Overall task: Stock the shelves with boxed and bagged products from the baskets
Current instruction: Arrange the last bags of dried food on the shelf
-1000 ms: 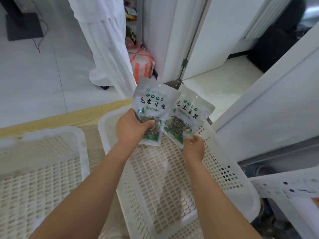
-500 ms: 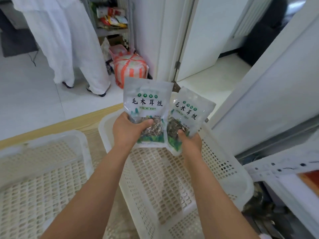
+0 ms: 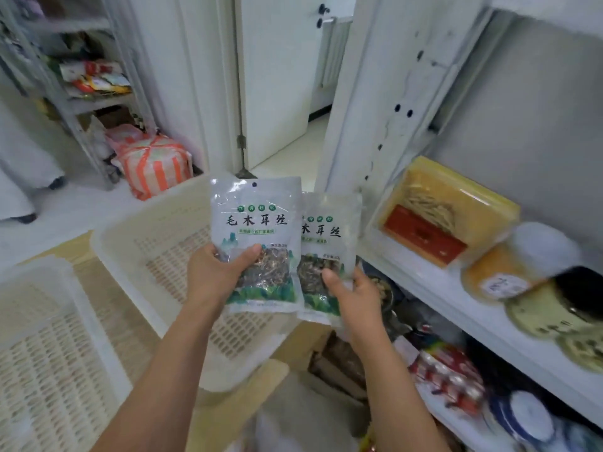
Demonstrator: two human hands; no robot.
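My left hand (image 3: 218, 275) grips a clear bag of dried black fungus (image 3: 257, 223) by its lower edge, held upright. My right hand (image 3: 354, 293) holds a second bag of the same product (image 3: 329, 236), tucked partly behind the first on its right. Both bags hang above the right rim of a white perforated basket (image 3: 137, 236), which shows no goods inside. A white metal shelf (image 3: 434, 285) stands just right of the bags, its near end bare.
The shelf carries a yellow and red packet (image 3: 437, 213), an orange-filled tub (image 3: 509, 272) and round tins. Lower shelves hold red packets and jars. A second white basket (image 3: 42, 347) lies at left. A striped bundle (image 3: 153, 164) and a person's legs are on the floor beyond.
My view has swung right and up, bringing the stocked shelf into sight. Both hands have carried the two bags rightward toward the shelf, and the bags now overlap more.
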